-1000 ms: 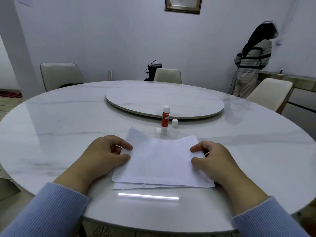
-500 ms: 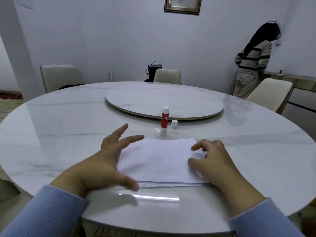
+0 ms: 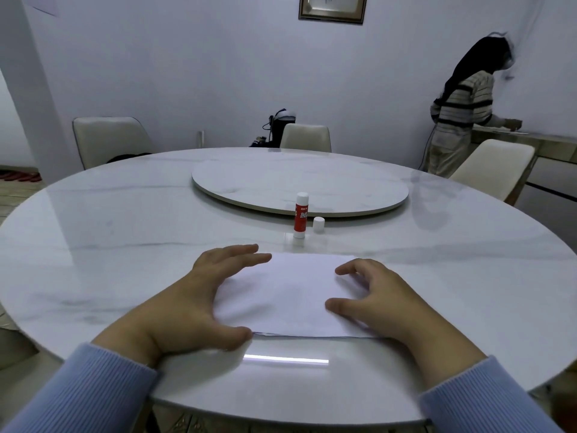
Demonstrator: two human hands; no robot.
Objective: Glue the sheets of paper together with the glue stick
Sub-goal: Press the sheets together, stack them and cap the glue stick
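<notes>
The white sheets of paper [image 3: 290,292] lie stacked flat on the marble table [image 3: 125,245] in front of me. My left hand [image 3: 203,295] presses on their left edge with fingers spread and straight. My right hand [image 3: 381,295] rests on the right side, fingers slightly bent, fingertips touching the paper. The red and white glue stick [image 3: 301,218] stands upright just beyond the paper, uncapped. Its white cap [image 3: 318,224] sits beside it on the right.
A round turntable [image 3: 299,189] fills the table's middle behind the glue stick. Cream chairs [image 3: 109,140] stand around the table. A person in a striped top [image 3: 459,110] stands at a counter at the back right.
The lifted top sheet has been laid flat onto the stack. My left hand opened and spread over the left edge; my right hand's fingers uncurled and now rest on the paper.
</notes>
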